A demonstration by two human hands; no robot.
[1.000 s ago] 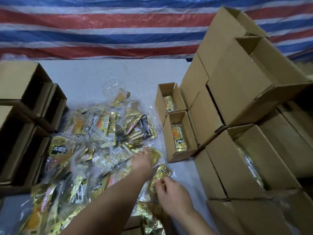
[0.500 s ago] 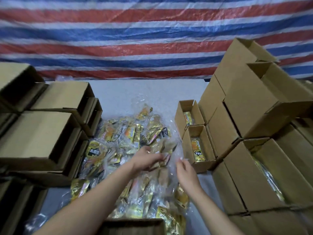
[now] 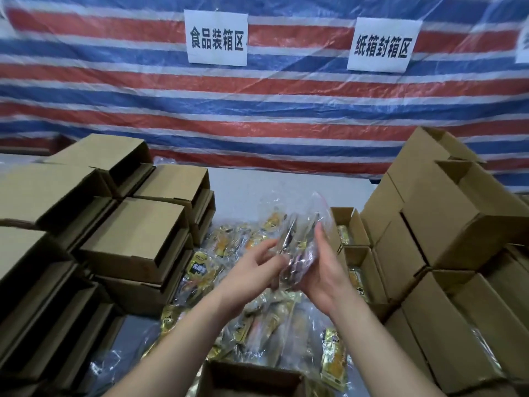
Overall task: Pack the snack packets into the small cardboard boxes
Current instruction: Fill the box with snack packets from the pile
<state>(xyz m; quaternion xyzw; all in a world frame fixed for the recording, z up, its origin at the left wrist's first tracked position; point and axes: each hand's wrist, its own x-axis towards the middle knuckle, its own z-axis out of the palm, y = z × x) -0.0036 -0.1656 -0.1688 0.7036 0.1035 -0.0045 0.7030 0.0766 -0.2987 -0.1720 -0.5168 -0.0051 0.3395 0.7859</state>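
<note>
Head view shows my left hand (image 3: 252,267) and right hand (image 3: 323,270) raised above the table, both holding between them a bundle of snack packets (image 3: 294,247) in clear plastic; its print is too blurred to read. More packets (image 3: 257,325) lie below. Small cardboard boxes (image 3: 357,267) stand open just right. Two white signs read 食品装箱区 (image 3: 216,38) and 纸箱封箱区 (image 3: 383,45).

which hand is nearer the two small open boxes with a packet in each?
Right. The right hand sits just left of the two small open boxes, holding the bundle of packets. The left hand is farther left, on the bundle's other side.
</note>
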